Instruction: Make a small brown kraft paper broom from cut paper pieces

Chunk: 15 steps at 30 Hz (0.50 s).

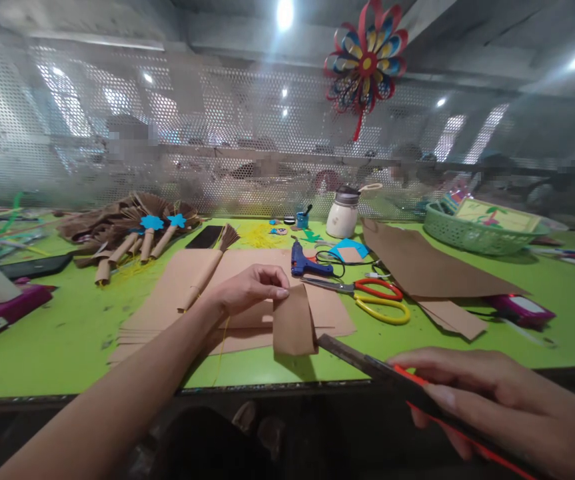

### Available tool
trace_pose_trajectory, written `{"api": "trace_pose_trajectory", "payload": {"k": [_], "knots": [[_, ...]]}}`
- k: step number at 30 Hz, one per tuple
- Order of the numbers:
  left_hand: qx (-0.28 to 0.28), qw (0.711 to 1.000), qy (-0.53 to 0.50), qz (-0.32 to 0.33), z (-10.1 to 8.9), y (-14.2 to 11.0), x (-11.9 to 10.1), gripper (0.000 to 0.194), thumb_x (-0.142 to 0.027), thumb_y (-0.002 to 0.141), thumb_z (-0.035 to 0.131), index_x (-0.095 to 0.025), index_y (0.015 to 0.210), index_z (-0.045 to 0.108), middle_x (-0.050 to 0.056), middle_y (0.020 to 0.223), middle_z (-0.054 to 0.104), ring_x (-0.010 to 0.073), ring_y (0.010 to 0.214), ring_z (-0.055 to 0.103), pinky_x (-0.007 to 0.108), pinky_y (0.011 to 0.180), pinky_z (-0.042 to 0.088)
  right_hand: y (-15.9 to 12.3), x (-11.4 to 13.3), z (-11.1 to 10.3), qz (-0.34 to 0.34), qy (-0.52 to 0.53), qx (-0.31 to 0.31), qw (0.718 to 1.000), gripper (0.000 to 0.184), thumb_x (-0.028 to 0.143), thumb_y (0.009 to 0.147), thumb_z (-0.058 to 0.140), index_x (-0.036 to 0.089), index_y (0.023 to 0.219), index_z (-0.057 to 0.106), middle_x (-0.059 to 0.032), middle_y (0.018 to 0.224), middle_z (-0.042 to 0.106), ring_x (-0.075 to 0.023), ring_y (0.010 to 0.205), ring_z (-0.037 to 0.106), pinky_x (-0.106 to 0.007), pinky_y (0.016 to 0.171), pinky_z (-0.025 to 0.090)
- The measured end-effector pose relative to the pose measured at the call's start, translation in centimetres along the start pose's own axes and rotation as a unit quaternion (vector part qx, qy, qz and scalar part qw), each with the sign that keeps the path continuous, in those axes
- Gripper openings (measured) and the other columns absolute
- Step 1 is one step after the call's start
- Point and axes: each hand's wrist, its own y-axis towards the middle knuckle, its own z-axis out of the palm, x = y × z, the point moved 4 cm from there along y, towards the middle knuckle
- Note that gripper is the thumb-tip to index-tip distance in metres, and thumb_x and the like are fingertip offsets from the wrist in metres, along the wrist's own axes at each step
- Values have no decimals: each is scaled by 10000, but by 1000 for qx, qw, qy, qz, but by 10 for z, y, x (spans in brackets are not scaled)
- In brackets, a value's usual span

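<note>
My left hand [254,290] is closed in a pinch on the top edge of a small piece of brown paper [293,323], which hangs upright and slightly curved over the table's front part. In my right hand [497,393], at the lower right, is a long dark flat tool with red-orange edging [367,363]; its exact kind is not clear. The tool's tip is at or close to the paper's lower right corner. Beneath the left hand lies a stack of large brown paper sheets [152,310], with a paper-handled small broom shape [202,280] resting on it.
Scissors with red and yellow handles [380,300] and a blue glue gun [310,263] lie beyond the paper. Further back stand a white jar [342,215] and a green basket [482,233]. Brown fan-like paper pieces with blue flowers [151,223] are at left, a purple power strip [4,310] nearer.
</note>
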Motion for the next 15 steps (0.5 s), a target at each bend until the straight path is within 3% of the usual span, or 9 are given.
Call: {"api": "trace_pose_trajectory", "payload": {"k": [3,8,12,15], "knots": [[2,1000,9,-6,1,0,1,130,-214,691,703,-132,747,619,-4,696,573,92,619,511,227,591,384,4,-1,4,-2,-1,71,997,411,451,874,437,292,1241,529,-34,925,665,-148,695,626,-239,655,520],[-8,998,56,-14,7,2,3,149,-243,704,691,-127,752,610,-18,678,547,82,627,475,210,590,352,15,4,3,-29,-45,105,993,399,464,895,375,317,1232,531,-24,934,660,-155,725,629,-235,673,507],[-24,994,102,-34,16,4,4,150,-255,721,661,-126,752,592,-21,673,533,84,617,457,213,587,348,31,6,-3,-28,-95,119,988,404,471,891,375,292,1204,557,-26,823,669,-160,688,629,-244,657,496],[-39,991,122,-42,21,4,5,140,-245,720,649,-127,738,577,-24,659,520,84,601,448,213,577,345,47,2,-7,-19,-90,171,981,418,472,888,385,247,1191,566,-21,706,654,-151,633,625,-231,606,483]]}}
